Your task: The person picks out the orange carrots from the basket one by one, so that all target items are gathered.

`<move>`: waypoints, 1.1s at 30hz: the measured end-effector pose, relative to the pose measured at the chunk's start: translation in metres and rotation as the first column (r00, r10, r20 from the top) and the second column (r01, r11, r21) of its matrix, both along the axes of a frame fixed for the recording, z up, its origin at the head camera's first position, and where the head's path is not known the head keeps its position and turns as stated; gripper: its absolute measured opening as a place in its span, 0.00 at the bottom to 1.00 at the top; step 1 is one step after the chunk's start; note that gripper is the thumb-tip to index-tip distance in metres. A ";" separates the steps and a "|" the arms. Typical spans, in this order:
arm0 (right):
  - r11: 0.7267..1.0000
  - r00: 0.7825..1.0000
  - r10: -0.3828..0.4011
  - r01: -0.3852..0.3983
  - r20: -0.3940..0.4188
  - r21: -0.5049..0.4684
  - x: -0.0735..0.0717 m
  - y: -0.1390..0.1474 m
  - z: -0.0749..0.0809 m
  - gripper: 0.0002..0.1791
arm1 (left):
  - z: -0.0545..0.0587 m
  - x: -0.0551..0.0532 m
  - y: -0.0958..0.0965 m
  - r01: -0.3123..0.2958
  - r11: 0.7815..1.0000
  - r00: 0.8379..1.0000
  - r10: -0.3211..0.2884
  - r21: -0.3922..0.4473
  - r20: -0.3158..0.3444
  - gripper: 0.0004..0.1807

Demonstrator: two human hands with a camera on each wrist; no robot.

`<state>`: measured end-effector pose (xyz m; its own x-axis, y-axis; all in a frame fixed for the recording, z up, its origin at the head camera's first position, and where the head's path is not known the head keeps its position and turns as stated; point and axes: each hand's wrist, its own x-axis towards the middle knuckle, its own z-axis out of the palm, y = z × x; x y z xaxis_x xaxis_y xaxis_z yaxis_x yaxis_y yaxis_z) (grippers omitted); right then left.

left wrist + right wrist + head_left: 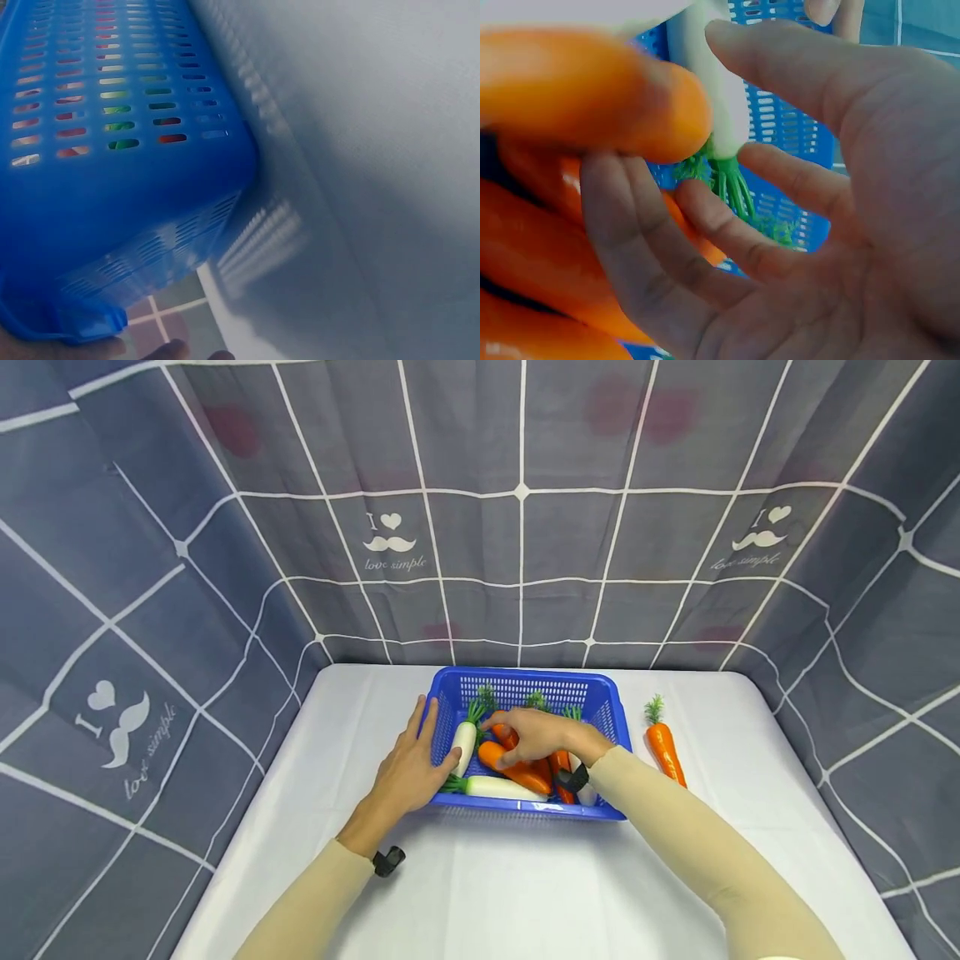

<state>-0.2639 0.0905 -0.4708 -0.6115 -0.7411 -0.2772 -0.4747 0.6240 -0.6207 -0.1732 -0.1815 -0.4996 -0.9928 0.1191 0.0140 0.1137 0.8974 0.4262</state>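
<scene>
My right hand (536, 732) reaches into the blue plastic basket (619, 727), fingers spread and slightly bent above the vegetables. In the right wrist view its fingertips lie right by the blunt end of an orange carrot (630, 94), while the thumb stands apart from it. Straight fingers of my left hand (411, 772) lie along the basket's left rim, the thumb over the edge. Two white radishes show near that hand, one lengthwise (464, 745) and one across the front (502, 788). More carrots (540, 247) lie under and beside the right hand, partly hidden by it.
A single carrot with a green top (666, 752) lies on the white table (510, 885), right of the basket. Grey checked cloth (480, 543) hangs behind and on both sides. Each wrist wears a small black device (388, 862).
</scene>
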 end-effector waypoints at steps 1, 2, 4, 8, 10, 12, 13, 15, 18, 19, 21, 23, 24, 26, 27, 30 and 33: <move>1.000 1.000 -0.001 0.001 0.022 0.003 0.000 -0.002 -0.001 0.42 | 0.000 0.000 0.000 -0.001 1.000 1.000 0.001 0.003 -0.005 0.56; 1.000 0.999 -0.001 0.000 0.036 0.011 0.000 -0.004 -0.002 0.42 | 0.001 0.001 -0.001 -0.002 1.000 1.000 0.002 0.005 -0.009 0.56; 1.000 0.998 0.003 -0.005 0.055 0.026 0.000 -0.006 -0.004 0.41 | 0.001 0.000 -0.001 0.001 1.000 1.000 -0.001 0.002 -0.012 0.56; 0.999 0.998 0.014 -0.016 0.055 0.043 0.003 -0.008 -0.007 0.38 | -0.002 -0.002 0.000 0.005 1.000 1.000 -0.005 -0.013 -0.005 0.56; 0.999 0.998 0.020 -0.022 0.059 0.041 0.005 -0.009 -0.007 0.37 | -0.003 -0.002 0.000 0.001 1.000 1.000 -0.001 -0.014 -0.004 0.56; 0.999 0.997 0.025 -0.027 0.068 0.037 0.005 -0.008 -0.007 0.36 | -0.002 -0.001 0.000 -0.002 1.000 1.000 0.002 -0.012 -0.003 0.56; 0.999 0.997 0.028 -0.031 0.072 0.037 0.006 -0.008 -0.008 0.36 | -0.002 -0.001 0.000 -0.004 1.000 1.000 0.004 -0.010 -0.004 0.56; 0.999 0.996 0.037 -0.040 0.081 0.031 0.006 -0.006 -0.007 0.36 | -0.001 0.000 0.000 -0.007 1.000 1.000 0.006 -0.007 -0.006 0.56; 0.998 0.995 0.054 -0.056 0.089 0.017 0.008 -0.003 -0.006 0.36 | 0.000 0.001 0.000 -0.007 1.000 1.000 0.007 -0.004 -0.009 0.56; 0.998 0.994 0.060 -0.061 0.092 0.010 0.008 -0.002 -0.005 0.35 | 0.000 0.001 0.000 -0.008 1.000 1.000 0.008 -0.002 -0.010 0.56; 0.997 0.992 0.071 -0.071 0.101 -0.007 0.009 0.000 -0.004 0.36 | 0.000 0.001 -0.001 -0.010 1.000 1.000 0.010 0.000 -0.012 0.56; 0.997 0.992 0.081 -0.079 0.102 -0.017 0.010 0.002 -0.004 0.36 | 0.001 0.001 0.000 -0.011 1.000 1.000 0.011 0.002 -0.012 0.56; 0.996 0.992 0.083 -0.082 0.099 -0.022 0.010 0.003 -0.003 0.36 | 0.001 0.001 0.000 -0.011 1.000 1.000 0.011 0.005 -0.011 0.55; 0.996 0.993 0.085 -0.082 0.087 -0.029 0.010 0.006 -0.001 0.36 | 0.000 0.001 0.000 -0.011 1.000 1.000 0.011 0.007 -0.010 0.55; 0.996 0.993 0.084 -0.082 0.076 -0.032 0.011 0.007 0.000 0.36 | 0.000 0.001 0.000 -0.012 1.000 1.000 0.012 0.009 -0.010 0.55; 0.996 0.995 0.082 -0.079 0.052 -0.042 0.011 0.011 0.005 0.36 | -0.001 0.001 0.001 -0.016 1.000 1.000 0.016 0.008 -0.011 0.55; 0.996 0.996 0.079 -0.077 0.049 -0.055 0.011 0.015 0.010 0.37 | -0.001 0.000 0.001 -0.017 1.000 1.000 0.017 0.000 -0.015 0.55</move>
